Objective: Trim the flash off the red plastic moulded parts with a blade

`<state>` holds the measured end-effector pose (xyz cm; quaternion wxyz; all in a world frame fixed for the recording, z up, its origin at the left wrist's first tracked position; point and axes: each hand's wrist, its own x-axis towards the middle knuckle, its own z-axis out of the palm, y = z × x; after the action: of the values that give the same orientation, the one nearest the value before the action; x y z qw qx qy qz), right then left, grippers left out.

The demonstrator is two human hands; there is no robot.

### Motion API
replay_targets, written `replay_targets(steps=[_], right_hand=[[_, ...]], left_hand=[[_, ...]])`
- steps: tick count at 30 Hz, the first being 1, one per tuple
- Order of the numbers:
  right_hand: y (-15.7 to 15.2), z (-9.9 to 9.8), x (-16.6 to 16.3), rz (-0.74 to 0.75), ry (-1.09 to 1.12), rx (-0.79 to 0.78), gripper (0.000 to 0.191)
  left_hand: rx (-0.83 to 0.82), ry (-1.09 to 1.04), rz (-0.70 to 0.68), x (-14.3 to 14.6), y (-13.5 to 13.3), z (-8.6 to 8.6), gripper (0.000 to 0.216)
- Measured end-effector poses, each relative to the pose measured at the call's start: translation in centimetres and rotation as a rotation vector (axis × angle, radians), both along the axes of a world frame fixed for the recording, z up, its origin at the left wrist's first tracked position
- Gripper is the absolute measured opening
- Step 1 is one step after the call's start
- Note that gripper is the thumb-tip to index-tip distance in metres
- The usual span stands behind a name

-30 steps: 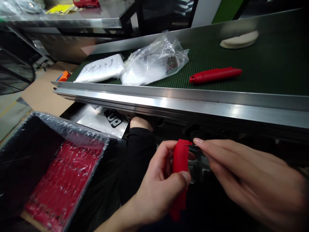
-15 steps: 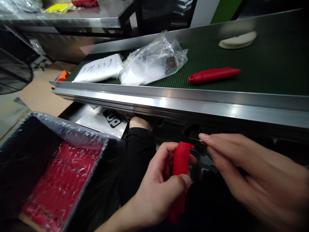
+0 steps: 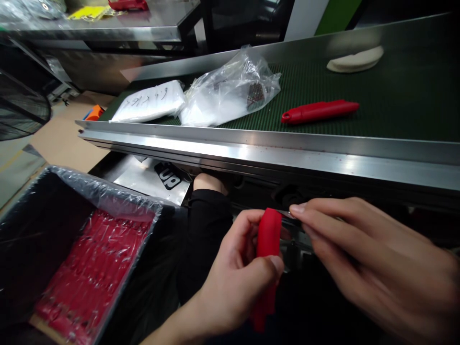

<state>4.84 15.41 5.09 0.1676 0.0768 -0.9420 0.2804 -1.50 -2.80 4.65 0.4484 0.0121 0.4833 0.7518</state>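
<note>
My left hand is closed round a long red plastic part, held upright with the thumb across its front. My right hand pinches a thin, shiny metal blade between thumb and fingertips. The blade's end meets the upper right edge of the red part; most of the blade is hidden by the fingers. A similar red plastic piece lies on the green conveyor belt beyond my hands.
The conveyor's metal side rail runs across in front of me. On the belt are a white packet, a clear plastic bag and a pale curved piece. At left stands a plastic-lined bin of red parts. A fan is further left.
My right hand has moved left, bringing the blade against the red part's top edge. The small red tab sticking out at that corner no longer shows. My left hand has barely shifted.
</note>
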Motion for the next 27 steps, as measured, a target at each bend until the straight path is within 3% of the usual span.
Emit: replay_targets(steps=[7, 16, 22, 27], right_hand=[[0.0, -0.4, -0.2, 0.007, -0.034, 0.053, 0.034], [-0.7, -0.6, 1.0, 0.151, 0.023, 0.168, 0.033], [-2.1, -1.3, 1.8, 0.156, 0.083, 0.102, 0.035], [-1.2, -0.8, 2.5, 0.33, -0.015, -0.045, 0.034]], left_hand=[[0.024, -0.114, 0.031, 0.2, -0.3, -0.8, 0.028], [0.017, -0.106, 0.102, -0.8, 0.3, -0.7, 0.027], [0.056, -0.053, 0.173, -1.4, 0.6, -0.7, 0.022], [0.043, -0.06, 0.175, -1.8, 0.9, -0.8, 0.021]])
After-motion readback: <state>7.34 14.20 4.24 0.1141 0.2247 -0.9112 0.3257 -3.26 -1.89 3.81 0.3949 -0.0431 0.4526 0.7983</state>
